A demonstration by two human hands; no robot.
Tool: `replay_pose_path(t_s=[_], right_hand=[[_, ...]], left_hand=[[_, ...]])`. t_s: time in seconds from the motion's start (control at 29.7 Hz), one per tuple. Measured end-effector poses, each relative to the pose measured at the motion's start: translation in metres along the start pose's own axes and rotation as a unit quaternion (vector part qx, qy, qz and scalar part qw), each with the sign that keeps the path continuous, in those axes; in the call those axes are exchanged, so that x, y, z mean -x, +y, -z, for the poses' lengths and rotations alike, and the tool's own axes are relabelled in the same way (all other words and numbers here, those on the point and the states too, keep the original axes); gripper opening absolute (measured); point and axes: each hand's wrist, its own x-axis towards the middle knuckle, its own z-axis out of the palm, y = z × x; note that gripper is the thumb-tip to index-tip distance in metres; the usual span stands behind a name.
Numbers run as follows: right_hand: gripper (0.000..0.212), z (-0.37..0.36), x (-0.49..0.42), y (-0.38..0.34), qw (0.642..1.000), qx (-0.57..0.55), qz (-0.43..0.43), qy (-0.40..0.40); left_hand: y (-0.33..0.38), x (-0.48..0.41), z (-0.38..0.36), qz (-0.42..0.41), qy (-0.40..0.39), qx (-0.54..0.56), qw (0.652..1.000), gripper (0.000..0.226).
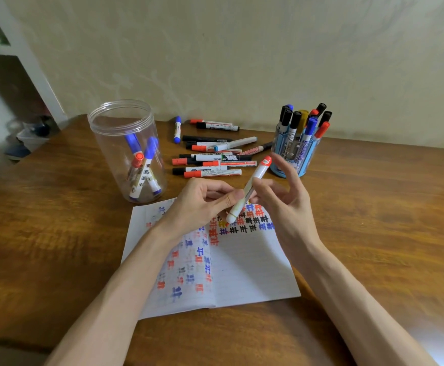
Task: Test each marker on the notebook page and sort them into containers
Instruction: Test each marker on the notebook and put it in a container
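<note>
Markers sat in four places. One red-capped marker (258, 172) was tilted above the open notebook (252, 268), pinched low on its barrel by the left hand (199, 204) and at mid-barrel by the right hand (284, 199). Three stood in the clear jar (104, 143), and about ten filled the blue cup (305, 154). Roughly a dozen loose markers (210, 157) lay between them on the table (374, 207).

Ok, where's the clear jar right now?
In the head view, the clear jar stands upright on the left of the table, left of the loose markers and just behind the notebook.
</note>
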Motion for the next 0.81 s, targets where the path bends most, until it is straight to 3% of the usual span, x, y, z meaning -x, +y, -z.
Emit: replay_pose_path(t_s=[0.17, 0.34, 0.47, 0.81], right_hand=[[0.027, -0.011, 0.007, 0.0, 0.992, 0.099, -0.025, -0.076], [0.025, -0.007, 0.008, 0.002, 0.997, 0.069, -0.038, -0.022], [0.019, -0.009, 0.015, 0.007, 0.992, 0.104, -0.055, -0.037], [0.013, -0.016, 0.027, 0.018, 0.976, 0.217, -0.029, -0.017]], left_hand=[[-0.003, 0.001, 0.002, -0.01, 0.031, -0.022, 0.999, 0.019], [-0.01, 0.007, 0.017, 0.011, 0.033, -0.079, 0.996, 0.019], [-0.018, 0.014, 0.023, 0.01, 0.03, -0.126, 0.992, 0.016], [-0.031, 0.018, 0.023, -0.071, 0.077, -0.197, 0.975, 0.017]])
